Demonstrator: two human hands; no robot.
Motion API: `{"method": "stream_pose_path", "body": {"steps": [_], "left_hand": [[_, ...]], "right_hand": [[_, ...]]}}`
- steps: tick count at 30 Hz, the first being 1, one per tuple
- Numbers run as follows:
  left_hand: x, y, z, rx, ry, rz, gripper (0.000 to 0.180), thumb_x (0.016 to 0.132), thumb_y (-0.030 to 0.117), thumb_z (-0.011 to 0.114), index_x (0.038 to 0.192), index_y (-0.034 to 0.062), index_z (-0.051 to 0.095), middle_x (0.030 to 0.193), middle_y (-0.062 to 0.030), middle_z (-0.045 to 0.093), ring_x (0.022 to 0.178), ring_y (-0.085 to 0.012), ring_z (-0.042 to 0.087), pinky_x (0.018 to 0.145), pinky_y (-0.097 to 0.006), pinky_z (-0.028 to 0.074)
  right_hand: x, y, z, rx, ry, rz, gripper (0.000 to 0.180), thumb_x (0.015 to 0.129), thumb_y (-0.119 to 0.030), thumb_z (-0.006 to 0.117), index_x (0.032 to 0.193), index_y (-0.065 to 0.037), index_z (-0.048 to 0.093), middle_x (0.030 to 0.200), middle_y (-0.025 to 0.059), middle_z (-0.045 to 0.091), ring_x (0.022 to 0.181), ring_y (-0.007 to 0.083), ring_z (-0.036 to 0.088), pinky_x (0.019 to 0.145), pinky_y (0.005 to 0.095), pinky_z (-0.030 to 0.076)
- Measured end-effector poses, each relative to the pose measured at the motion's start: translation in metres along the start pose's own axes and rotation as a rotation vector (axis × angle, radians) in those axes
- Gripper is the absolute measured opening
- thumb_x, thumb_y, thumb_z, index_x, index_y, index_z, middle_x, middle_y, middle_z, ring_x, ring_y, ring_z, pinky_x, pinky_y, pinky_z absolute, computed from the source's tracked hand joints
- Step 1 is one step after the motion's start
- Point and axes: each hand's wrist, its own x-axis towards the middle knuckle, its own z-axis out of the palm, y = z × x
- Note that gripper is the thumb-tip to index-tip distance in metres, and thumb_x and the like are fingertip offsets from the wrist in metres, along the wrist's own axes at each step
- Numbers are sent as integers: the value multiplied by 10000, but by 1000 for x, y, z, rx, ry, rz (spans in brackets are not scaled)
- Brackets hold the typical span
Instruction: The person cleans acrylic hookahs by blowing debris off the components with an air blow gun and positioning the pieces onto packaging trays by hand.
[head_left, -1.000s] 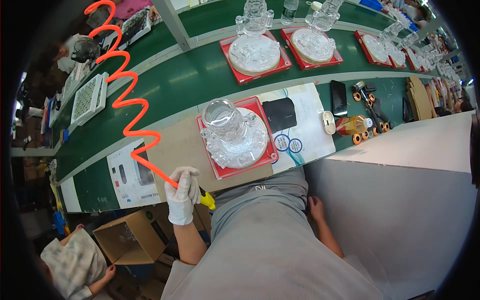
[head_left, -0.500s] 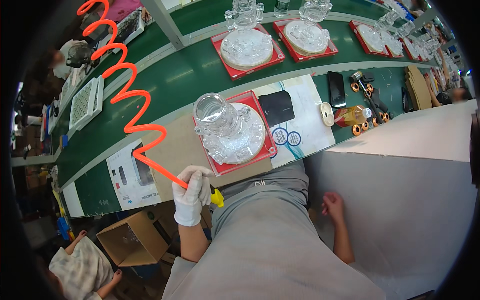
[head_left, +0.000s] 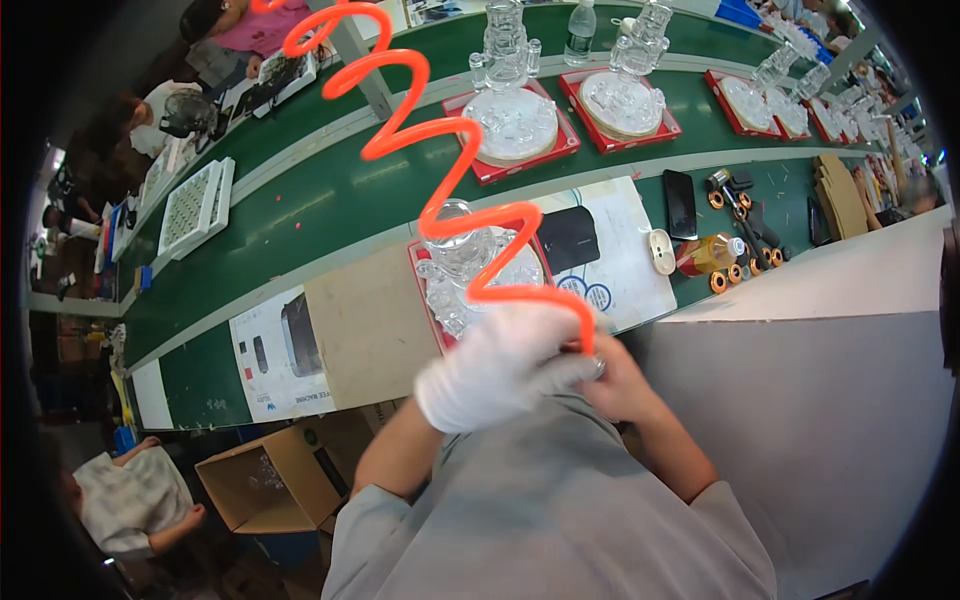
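A red tray (head_left: 428, 300) carrying a clear glass piece (head_left: 462, 262) is set on the near work surface at about 11 o'clock from the hands, partly crossed by the orange coiled air hose (head_left: 455, 165), which runs down from 11 o'clock at the top edge to the hands. A sheet of brown cardboard (head_left: 360, 325) lies at 9 o'clock of the tray, and a black pad (head_left: 568, 238) on white paper at 3 o'clock of it. Farther toward 3 o'clock a yellow bottle (head_left: 712, 254) lies beside small orange rings (head_left: 745, 272) and a dark phone (head_left: 680, 203). On the green conveyor belt (head_left: 330, 195) at 12 o'clock, further red trays with glass pieces (head_left: 515, 120) are lined up. An open cardboard box (head_left: 270, 480) sits at 8 o'clock on the floor.

The left hand (head_left: 500, 368), in a white glove, is held at chest height with its fingers curled around the lower end of the hose. The bare right hand (head_left: 615, 378) is brought against it from 3 o'clock; whether anything is pinched by it cannot be told, as the glove covers its fingers. Both forearms are bent inward over the grey shirt (head_left: 550, 510).
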Motion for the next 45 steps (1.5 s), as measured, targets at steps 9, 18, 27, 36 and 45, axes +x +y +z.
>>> {"method": "stream_pose_path", "body": {"steps": [9,18,27,36,45], "left_hand": [[36,-24,-29,703,253,257,289,721,126,714,996,86,637,948,-83,650,911,-275,636,787,-407,487],[28,-57,-39,710,552,-37,205,693,74,750,877,93,661,804,-58,644,764,-258,630,674,-343,514],[24,-74,-10,-44,935,-175,500,673,-57,755,1111,21,527,862,-58,627,785,-121,617,724,-265,508],[31,-78,-4,-63,1046,-101,582,658,-107,729,1155,29,458,853,-70,617,800,-122,606,751,-258,496],[29,-67,-13,-188,961,-200,434,698,-95,723,1083,15,557,854,-39,622,796,-87,597,735,-245,495]], "right_hand": [[98,118,-28,-515,534,151,249,813,-149,655,1032,-38,609,1141,173,518,988,375,565,844,392,473],[174,150,51,-790,532,331,630,726,-213,738,1280,-91,466,1299,141,422,1210,345,407,956,483,323],[173,163,54,-845,480,379,737,682,-183,788,1322,-112,430,1332,126,397,1227,333,379,964,476,299],[174,157,54,-854,433,410,749,680,-147,799,1332,-188,431,1325,85,403,1219,317,385,961,478,310],[173,160,54,-906,454,395,721,698,-124,767,1331,-170,425,1351,107,389,1233,321,382,982,475,311]]}}
